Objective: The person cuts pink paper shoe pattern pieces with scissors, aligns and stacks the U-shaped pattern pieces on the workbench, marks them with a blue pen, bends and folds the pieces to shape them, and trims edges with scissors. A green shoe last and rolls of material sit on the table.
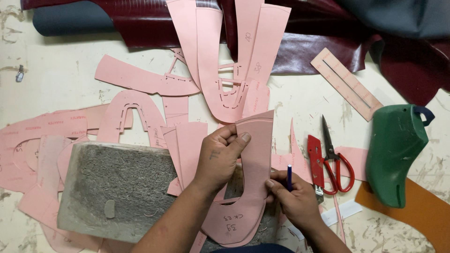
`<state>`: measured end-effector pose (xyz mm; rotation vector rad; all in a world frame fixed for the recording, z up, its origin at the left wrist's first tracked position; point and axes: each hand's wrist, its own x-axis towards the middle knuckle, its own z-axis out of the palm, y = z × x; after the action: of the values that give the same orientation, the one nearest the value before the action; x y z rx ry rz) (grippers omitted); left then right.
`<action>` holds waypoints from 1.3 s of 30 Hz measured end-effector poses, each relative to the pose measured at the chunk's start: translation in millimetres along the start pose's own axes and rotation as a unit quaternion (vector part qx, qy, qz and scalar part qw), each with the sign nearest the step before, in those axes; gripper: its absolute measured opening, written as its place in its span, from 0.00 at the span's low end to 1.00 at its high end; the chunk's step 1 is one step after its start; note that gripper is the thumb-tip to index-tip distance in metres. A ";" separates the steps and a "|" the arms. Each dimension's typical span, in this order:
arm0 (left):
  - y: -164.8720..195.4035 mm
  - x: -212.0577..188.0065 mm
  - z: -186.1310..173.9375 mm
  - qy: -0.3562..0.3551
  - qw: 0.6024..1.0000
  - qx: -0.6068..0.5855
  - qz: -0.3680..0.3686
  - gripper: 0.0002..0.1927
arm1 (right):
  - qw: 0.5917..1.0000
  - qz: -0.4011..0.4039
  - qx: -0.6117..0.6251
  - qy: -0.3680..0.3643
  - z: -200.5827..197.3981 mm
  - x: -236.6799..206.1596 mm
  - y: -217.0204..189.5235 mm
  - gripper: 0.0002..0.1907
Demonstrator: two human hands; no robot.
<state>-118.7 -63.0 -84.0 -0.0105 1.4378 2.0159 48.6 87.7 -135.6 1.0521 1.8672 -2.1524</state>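
Left hand (219, 157) pinched the pink card pattern (251, 187) at its upper edge, long axis running away from the body over the worktop (61, 70). Right hand (293, 199), just beside its right edge, gripped a blue pen (289, 177).

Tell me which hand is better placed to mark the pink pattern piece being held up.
Right. The right hand already grips a blue pen close to the lower edge of the pink pattern piece. The left hand pinches that piece near its top, holding it over the grey block.
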 end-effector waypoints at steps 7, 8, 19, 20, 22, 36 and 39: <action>-0.4 -0.6 0.4 0.002 1.000 0.007 -0.004 0.14 | 1.000 0.007 -0.014 0.009 -0.4 -0.9 -0.5 0.14; -0.7 -0.8 0.3 0.000 1.000 0.006 -0.004 0.14 | 1.000 0.010 -0.024 0.011 -0.7 -1.5 -1.0 0.14; -5.0 4.4 -0.9 0.019 0.999 -0.033 -0.026 0.14 | 0.999 0.015 -0.039 0.012 0.6 0.2 -3.0 0.14; -4.9 4.5 -1.1 0.018 0.999 -0.038 -0.027 0.14 | 0.999 0.010 -0.038 0.010 0.7 0.2 -3.3 0.14; -5.2 4.3 -1.0 0.014 0.999 -0.042 -0.018 0.14 | 0.999 0.021 -0.039 0.013 0.3 0.0 -4.2 0.15; -12.5 -5.7 4.1 0.022 0.996 0.069 0.056 0.10 | 0.917 -0.388 -0.065 0.070 -16.1 -14.2 -49.9 0.15; -11.7 -9.1 8.5 0.011 0.996 0.063 0.056 0.10 | 0.916 -0.394 -0.052 0.050 -11.1 -17.2 -70.9 0.16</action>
<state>-102.7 -58.2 -87.1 0.1050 1.6099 2.0155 31.0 108.9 -67.1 0.4045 2.7675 -2.3213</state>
